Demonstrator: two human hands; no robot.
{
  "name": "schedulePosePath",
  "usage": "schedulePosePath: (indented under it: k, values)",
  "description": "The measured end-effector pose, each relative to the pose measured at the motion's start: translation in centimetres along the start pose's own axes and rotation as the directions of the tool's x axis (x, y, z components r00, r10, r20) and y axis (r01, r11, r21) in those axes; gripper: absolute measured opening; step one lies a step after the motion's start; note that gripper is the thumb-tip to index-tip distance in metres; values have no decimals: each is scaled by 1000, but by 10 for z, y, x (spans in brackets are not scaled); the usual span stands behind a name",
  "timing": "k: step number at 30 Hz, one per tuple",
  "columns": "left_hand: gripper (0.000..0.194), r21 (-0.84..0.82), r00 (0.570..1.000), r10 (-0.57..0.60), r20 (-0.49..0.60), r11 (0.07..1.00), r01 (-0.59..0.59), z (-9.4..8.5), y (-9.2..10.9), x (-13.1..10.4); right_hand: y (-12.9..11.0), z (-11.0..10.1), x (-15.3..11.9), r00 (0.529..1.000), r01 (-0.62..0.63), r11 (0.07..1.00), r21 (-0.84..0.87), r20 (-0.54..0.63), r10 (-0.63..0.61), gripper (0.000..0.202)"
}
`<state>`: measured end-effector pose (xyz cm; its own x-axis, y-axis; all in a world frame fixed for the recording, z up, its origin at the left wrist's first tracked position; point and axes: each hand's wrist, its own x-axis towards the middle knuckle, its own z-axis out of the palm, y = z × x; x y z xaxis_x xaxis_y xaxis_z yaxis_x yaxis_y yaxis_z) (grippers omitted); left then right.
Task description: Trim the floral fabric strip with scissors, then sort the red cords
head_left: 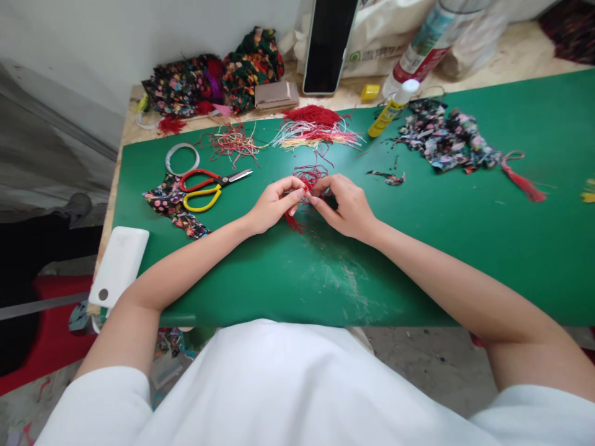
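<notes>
My left hand [273,205] is closed around a red tassel [294,223], whose loose threads hang below the fingers. Thumb and forefinger of my right hand [348,205] pinch at the tassel's upper end, close against the left fingertips. What exactly the right fingertips grip is too small to make out. Just behind both hands lies a tangle of dark red cords [310,174], partly covered by them. Scissors [209,186] with one red and one yellow handle rest to the left, blades pointing right.
On the green mat [260,279] lie bundled threads [316,127], loose cords [235,141], floral fabric [449,136], a finished tassel [523,176], a tape ring [182,159] and a glue stick [393,110]. A phone [329,46] and bottle [427,46] stand behind; a white power bank [119,266] lies left.
</notes>
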<state>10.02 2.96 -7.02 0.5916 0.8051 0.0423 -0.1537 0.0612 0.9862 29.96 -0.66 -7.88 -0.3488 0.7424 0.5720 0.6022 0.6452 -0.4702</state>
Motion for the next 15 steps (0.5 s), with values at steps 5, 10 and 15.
schedulePosePath:
  k: [5,10,15]
  values:
    - [51,15,1000,13,4,1000,-13,-1,-2,1,2,0,3,997,72,996,45,5,-73,10]
    - [51,14,1000,14,7,1000,-14,0,-2,1,2,0,3,996,78,995,55,-57,-75,15]
    - [51,18,1000,6,15,1000,-7,-1,-2,1,0,-1,2,991,71,997,34,-115,-66,15]
